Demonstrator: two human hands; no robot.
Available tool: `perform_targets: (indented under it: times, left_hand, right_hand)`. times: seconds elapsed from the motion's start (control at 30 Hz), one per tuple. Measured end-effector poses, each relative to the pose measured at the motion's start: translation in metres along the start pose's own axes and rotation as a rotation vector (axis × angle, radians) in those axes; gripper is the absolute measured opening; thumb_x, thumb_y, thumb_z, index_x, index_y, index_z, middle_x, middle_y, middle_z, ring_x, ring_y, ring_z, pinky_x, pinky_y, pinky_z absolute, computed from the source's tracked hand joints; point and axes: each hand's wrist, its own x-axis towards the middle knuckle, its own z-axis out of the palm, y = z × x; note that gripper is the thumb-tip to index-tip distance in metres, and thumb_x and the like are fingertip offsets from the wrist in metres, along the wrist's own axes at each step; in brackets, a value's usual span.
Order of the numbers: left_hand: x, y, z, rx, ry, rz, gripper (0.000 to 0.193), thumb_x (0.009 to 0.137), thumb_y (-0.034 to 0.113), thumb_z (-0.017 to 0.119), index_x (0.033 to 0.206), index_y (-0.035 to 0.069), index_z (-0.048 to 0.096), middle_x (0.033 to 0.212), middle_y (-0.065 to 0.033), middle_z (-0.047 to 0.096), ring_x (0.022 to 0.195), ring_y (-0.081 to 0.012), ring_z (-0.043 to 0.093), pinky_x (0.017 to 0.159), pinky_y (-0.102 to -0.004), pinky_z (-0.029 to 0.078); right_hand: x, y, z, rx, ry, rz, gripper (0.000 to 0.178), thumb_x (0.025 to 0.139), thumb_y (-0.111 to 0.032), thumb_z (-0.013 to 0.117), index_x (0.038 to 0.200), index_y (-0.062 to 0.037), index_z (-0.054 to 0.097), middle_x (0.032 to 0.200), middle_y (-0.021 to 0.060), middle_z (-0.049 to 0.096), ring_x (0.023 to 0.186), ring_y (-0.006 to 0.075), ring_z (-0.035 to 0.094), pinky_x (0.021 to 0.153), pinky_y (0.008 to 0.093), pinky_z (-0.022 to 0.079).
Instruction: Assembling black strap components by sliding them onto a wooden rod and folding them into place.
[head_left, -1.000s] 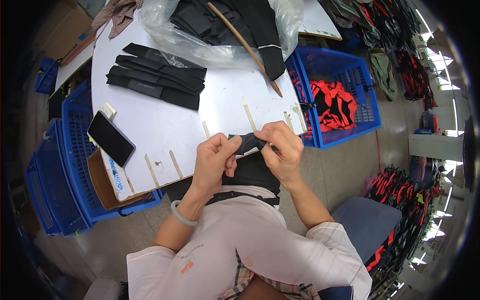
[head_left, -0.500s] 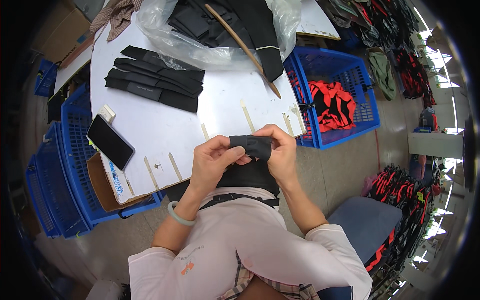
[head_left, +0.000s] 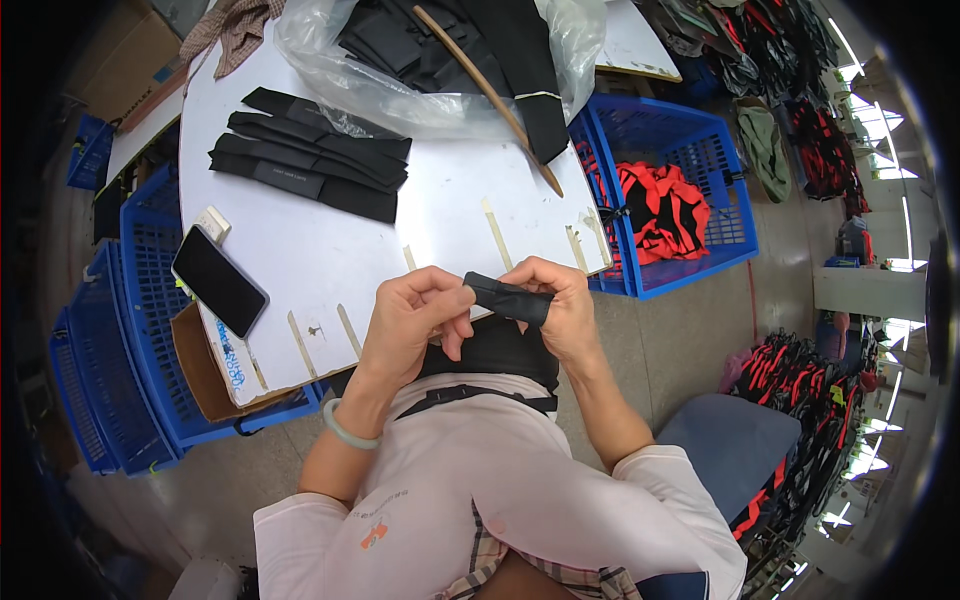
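Note:
A small folded strip of black fabric [head_left: 507, 298] is held up between my hands, just past the table's near edge. My left hand [head_left: 415, 312] pinches its left end between thumb and forefinger. At the strip's right end, my right hand [head_left: 562, 305] grips with the fingers behind it. On the white table [head_left: 340, 250] lies a fanned stack of black fabric bands [head_left: 305, 160]. Beyond it, a clear plastic bag [head_left: 300, 45] holds more black fabric pieces [head_left: 400, 50], and a wooden stick [head_left: 485, 95] rests across them.
A black phone [head_left: 220, 280] lies at the table's left edge beside a white block [head_left: 212, 224]. Blue crates [head_left: 150, 330] stand left of the table. Another blue crate [head_left: 690, 280] on the right holds red-and-black straps [head_left: 665, 210]. A grey-blue seat [head_left: 730, 445] is at lower right.
My left hand has shifted slightly left and its lower fingers have spread away from the fabric. The strip now slants down to the right and looks narrower.

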Motion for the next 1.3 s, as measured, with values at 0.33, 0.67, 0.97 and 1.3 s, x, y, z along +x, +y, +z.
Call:
perform_targets:
  times: [0.33, 0.67, 0.97, 1.3]
  left_hand:
    - [0.009, 0.011, 0.001, 0.027, -0.005, -0.093, 0.017, 0.089, 0.017, 0.059, 0.080, 0.002, 0.058, 0.053, -0.0021, 0.053, 0.035, -0.0040, 0.038, 0.035, -0.0159, 0.027]
    - [0.007, 0.002, 0.003, -0.111, -0.045, -0.183, 0.018, 0.088, 0.018, 0.061, 0.088, 0.000, 0.057, 0.065, -0.0116, 0.063, 0.040, -0.0106, 0.052, 0.037, -0.0189, 0.038]
    - [0.014, 0.000, -0.001, -0.072, -0.066, -0.185, 0.021, 0.088, 0.018, 0.060, 0.074, 0.004, 0.053, 0.064, -0.0090, 0.062, 0.042, -0.0118, 0.054, 0.042, -0.0205, 0.043]
    - [0.034, -0.006, -0.003, -0.130, 0.134, -0.009, 0.020, 0.088, 0.018, 0.061, 0.074, 0.006, 0.053, 0.070, -0.0108, 0.065, 0.053, -0.0140, 0.061, 0.051, -0.0218, 0.049]
  right_hand:
    - [-0.010, -0.006, 0.000, -0.676, -0.033, -0.673, 0.013, 0.064, 0.002, 0.060, 0.076, 0.0015, 0.065, 0.057, 0.0061, 0.053, 0.048, 0.0134, 0.050, 0.046, 0.0254, 0.036]
    - [0.000, -0.011, -0.007, -0.610, 0.099, -0.459, 0.009, 0.067, 0.000, 0.064, 0.076, 0.0011, 0.065, 0.062, 0.0045, 0.059, 0.050, 0.0109, 0.049, 0.047, 0.0230, 0.036]
    - [0.007, -0.005, 0.003, -0.409, 0.181, -0.353, 0.006, 0.072, 0.004, 0.063, 0.076, -0.0003, 0.061, 0.061, -0.0004, 0.055, 0.057, 0.0053, 0.049, 0.052, 0.0210, 0.037]
    - [0.008, -0.002, -0.006, 0.285, 0.200, 0.009, 0.013, 0.084, -0.008, 0.065, 0.092, 0.0009, 0.063, 0.065, 0.0004, 0.057, 0.052, 0.0021, 0.045, 0.047, 0.0149, 0.033]
